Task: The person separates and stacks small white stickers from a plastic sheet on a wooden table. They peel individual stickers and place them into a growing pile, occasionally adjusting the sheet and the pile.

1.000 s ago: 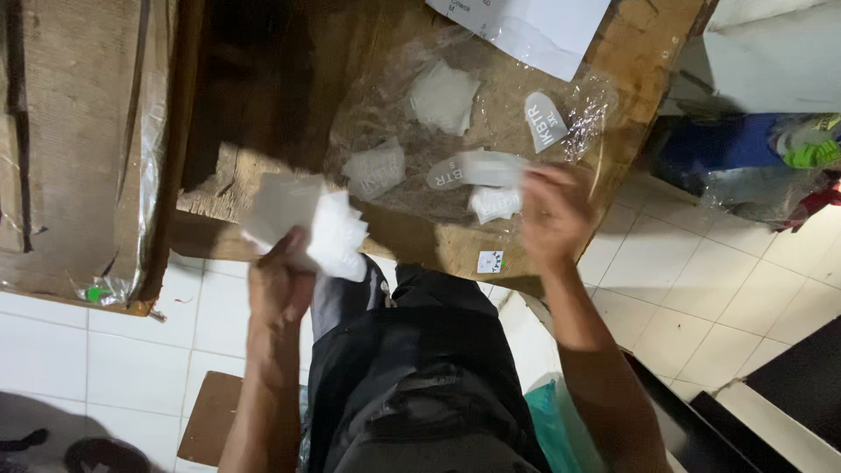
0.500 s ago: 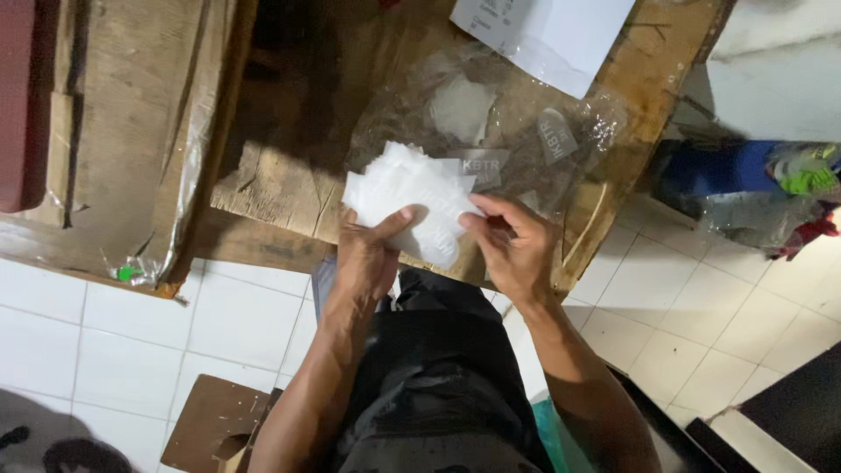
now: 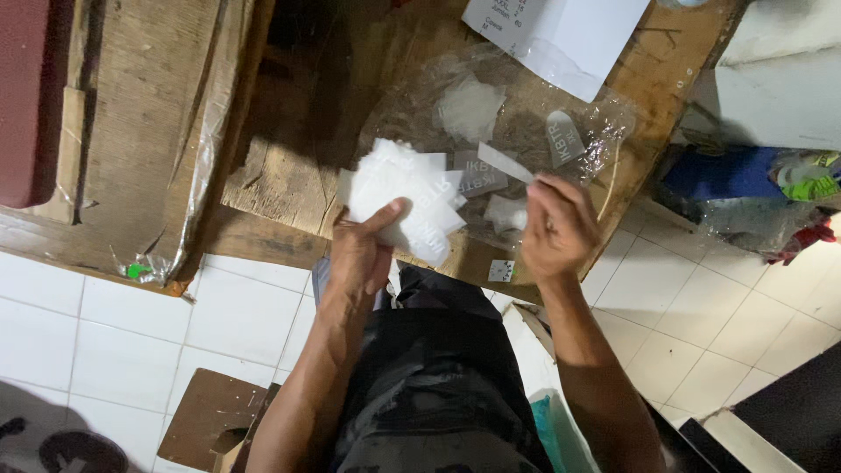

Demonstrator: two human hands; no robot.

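My left hand (image 3: 361,254) holds a fanned stack of small translucent white sheets (image 3: 405,194) over the near edge of a wooden bench (image 3: 289,166), thumb pressed on top of them. My right hand (image 3: 558,229) pinches one narrow white strip (image 3: 505,163) between thumb and fingers, lifted just right of the stack. Beneath both hands a crumpled clear plastic sheet (image 3: 517,131) lies on the bench. On it rest more white pieces: a pale wad (image 3: 470,107), a rounded tab (image 3: 563,138) and a small piece (image 3: 505,212).
White paper sheets (image 3: 569,35) lie at the bench's far end. A second wooden plank wrapped in plastic (image 3: 149,131) stands to the left. White floor tiles (image 3: 236,315), a cardboard piece (image 3: 206,420), and blue and green bags (image 3: 745,175) at right surround me.
My left hand carried the stack up and right over the plastic. My right hand met it, then drew away to the right holding a single strip.
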